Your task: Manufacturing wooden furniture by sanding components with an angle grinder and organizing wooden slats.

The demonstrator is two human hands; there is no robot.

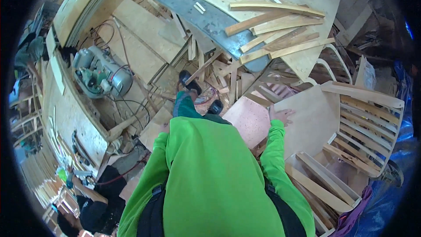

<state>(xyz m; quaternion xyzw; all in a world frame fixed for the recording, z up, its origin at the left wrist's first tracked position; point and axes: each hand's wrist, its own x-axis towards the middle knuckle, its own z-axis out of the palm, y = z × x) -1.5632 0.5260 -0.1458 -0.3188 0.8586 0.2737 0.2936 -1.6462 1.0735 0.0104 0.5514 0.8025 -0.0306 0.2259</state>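
right hand [282, 116], fingers spread and released, lies on a flat tan wooden panel's [313, 116] left edge, seemingly for support; left hand [165, 127] mostly hidden, can't tell its fingers' state.

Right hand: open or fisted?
Open: the right hand is at the left edge of the pale panel, fingers extended, not curled.

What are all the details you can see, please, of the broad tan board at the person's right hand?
The board is a broad, flat, pale tan panel that looks like plywood, with a plain, unpainted-looking face. It lies right of a pinkish board, with a slatted wooden frame beside its right end. The right hand is at its left edge, fingers spread over the face. What supports it cannot be told.
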